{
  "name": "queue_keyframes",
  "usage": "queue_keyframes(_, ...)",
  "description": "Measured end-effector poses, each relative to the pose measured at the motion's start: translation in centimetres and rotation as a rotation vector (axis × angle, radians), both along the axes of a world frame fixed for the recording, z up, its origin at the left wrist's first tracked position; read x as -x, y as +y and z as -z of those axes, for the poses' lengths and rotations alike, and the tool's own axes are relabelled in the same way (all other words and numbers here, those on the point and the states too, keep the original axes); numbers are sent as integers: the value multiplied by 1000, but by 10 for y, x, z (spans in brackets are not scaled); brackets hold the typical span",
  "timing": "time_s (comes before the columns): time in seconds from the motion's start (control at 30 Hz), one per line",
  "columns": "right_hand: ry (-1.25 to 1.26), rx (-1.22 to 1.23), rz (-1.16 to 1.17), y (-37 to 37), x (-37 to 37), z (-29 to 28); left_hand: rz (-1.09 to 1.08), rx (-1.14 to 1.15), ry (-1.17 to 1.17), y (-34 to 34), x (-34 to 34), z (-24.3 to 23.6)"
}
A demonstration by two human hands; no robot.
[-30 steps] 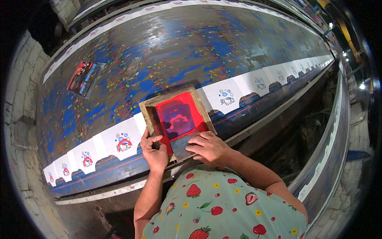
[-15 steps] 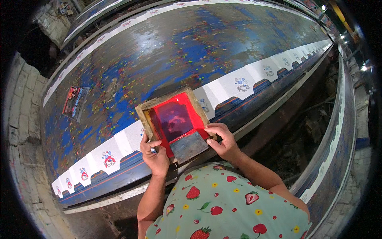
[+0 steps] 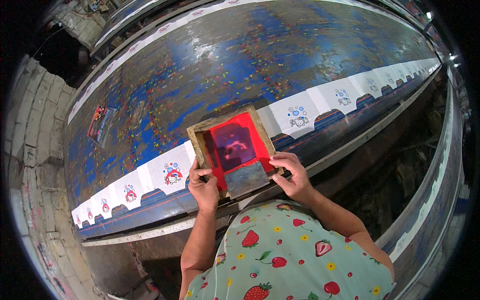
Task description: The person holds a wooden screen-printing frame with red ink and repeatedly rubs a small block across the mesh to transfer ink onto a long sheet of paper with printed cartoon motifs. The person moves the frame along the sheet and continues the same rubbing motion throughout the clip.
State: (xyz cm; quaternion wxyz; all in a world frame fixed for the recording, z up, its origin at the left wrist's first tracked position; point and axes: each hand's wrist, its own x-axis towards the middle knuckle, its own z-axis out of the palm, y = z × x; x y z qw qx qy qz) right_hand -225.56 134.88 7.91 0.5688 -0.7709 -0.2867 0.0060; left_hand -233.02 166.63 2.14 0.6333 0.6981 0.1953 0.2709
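Observation:
Both my hands hold a small wooden screen-printing frame [image 3: 199, 152] at its two near sides. Inside, red ink rings a dark purple mesh window [image 3: 233, 146]. A flat grey plate [image 3: 246, 181] lies across the frame's near end. My left hand [image 3: 203, 191] is closed on the left side, thumb and fingers bent; my right hand [image 3: 293, 176] pinches the right side. The frame sits over a row of white cut pieces. To its left, a white piece [image 3: 159, 166] bears a red and blue print; to its right, another white piece [image 3: 281, 111] shows only blue and dark print.
The long table [image 3: 165, 95] is blue-grey and speckled with paint. A printed packet [image 3: 102, 125] lies on it at the left. Its pale front rail [image 3: 165, 228] runs just before me. A brick wall [image 3: 35, 150] stands left; another table [image 3: 425, 210] curves along the right.
The frame has moved right along the row in both hands. A red-printed piece now shows fully at its left, and a blue-printed piece at its right has become covered. The view has shifted too.

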Motion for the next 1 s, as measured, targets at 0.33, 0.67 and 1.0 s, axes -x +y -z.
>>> queue_keyframes(0.33, -13, -54, -2, -3, -3, 1, 35, 97, -5, -6, 2, -16)
queue_keyframes(0.67, -481, 244, -305, 25, 0, -21, 3, -15, 51, -4, 2, -7)
queue_keyframes(1.0, -613, 644, -413, 61, -22, -47, -35, -150, 43, -9, 0, -5)
